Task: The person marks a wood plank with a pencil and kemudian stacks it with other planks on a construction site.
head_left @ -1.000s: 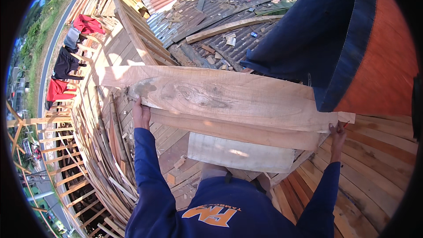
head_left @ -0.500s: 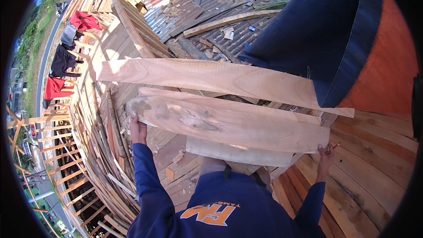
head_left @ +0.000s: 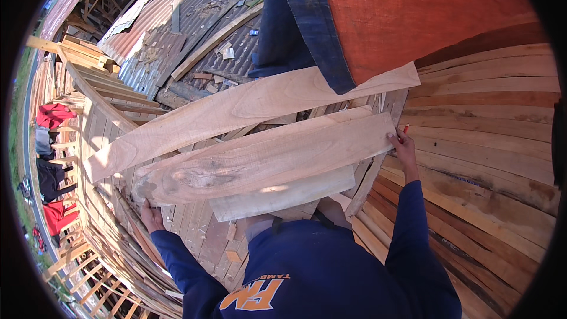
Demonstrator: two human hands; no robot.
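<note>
A broad wooden plank (head_left: 283, 152), with a dark knot and a grey patch toward its left end, lies in front of me. My left hand (head_left: 152, 215) holds its left end from the near side, fingers partly hidden at the edge. At the right end my right hand (head_left: 403, 147) grips the plank's corner, with a red pencil (head_left: 406, 128) sticking out between its fingers. Under the near edge shows a paler board (head_left: 286, 194). Another plank edge (head_left: 348, 115) peeks out just behind the knotted one. Farther off lies a longer curved plank (head_left: 248, 103).
A blue and orange tarp (head_left: 378, 18) hangs over the long plank's right end. Curved wooden planking (head_left: 478, 159) rises on the right. Wood scraps (head_left: 233, 257) litter the floor, and loose strips (head_left: 127, 248) lie at left. Beyond is a corrugated metal roof (head_left: 153, 53) with debris.
My view has turned to the right, so the scene sits farther left and tilted. Both hands stay at the knotted plank's ends; the red pencil remains in my right hand.
</note>
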